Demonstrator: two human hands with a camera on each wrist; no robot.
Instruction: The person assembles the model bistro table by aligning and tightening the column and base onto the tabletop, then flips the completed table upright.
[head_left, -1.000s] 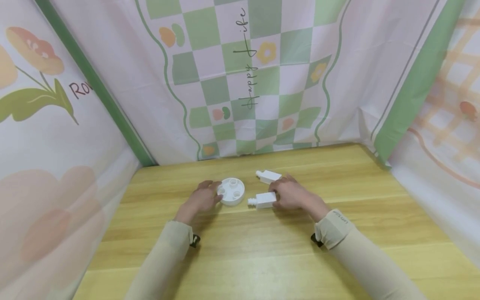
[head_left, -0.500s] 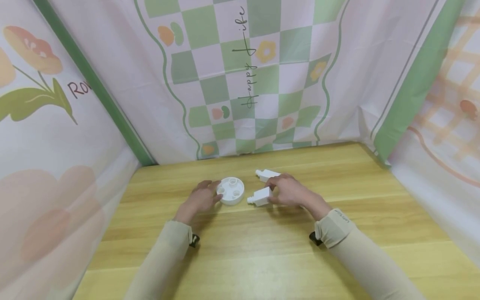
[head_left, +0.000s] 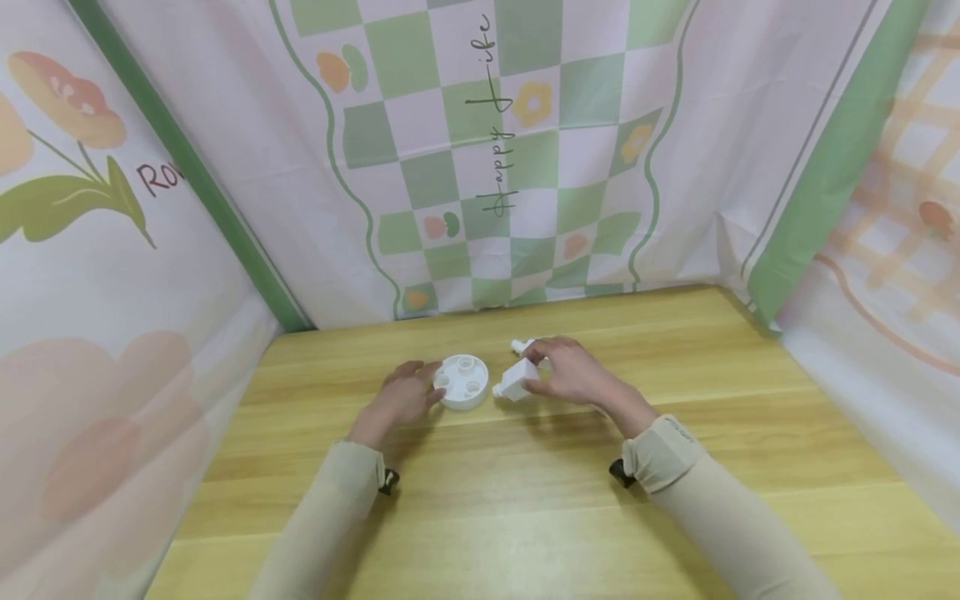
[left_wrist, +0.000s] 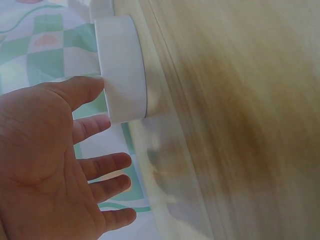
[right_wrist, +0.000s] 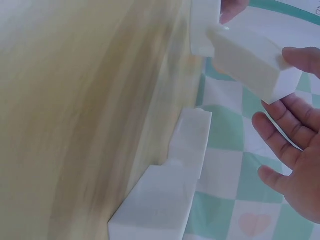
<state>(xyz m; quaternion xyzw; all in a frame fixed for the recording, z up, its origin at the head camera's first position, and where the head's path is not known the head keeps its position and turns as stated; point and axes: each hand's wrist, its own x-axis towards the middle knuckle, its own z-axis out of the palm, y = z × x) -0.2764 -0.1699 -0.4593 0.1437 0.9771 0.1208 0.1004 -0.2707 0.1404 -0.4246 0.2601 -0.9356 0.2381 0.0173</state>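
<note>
A round white disc (head_left: 462, 392) with three raised round sockets lies on the wooden table. My left hand (head_left: 406, 395) is at its left side; in the left wrist view the thumb touches its rim, the index fingertip is at its edge and the other fingers are extended. My right hand (head_left: 576, 372) pinches a white square-sided block (head_left: 517, 380) by its back end between thumb and fingers. Its narrow stub points down-left towards the disc, just apart from it in the head view. The right hand partly hides a second such block (head_left: 521, 344).
In the right wrist view, two white blocks, a farther block (right_wrist: 191, 135) and a nearer block (right_wrist: 155, 200), lie on the table. Behind the wooden table (head_left: 480, 517) hangs a green-and-white checked cloth (head_left: 495, 208). Printed cloth walls stand on both sides.
My right hand has raised the back end of the near block and tilted it, moving it slightly left and up in the head view. The left hand and disc have stayed put.
</note>
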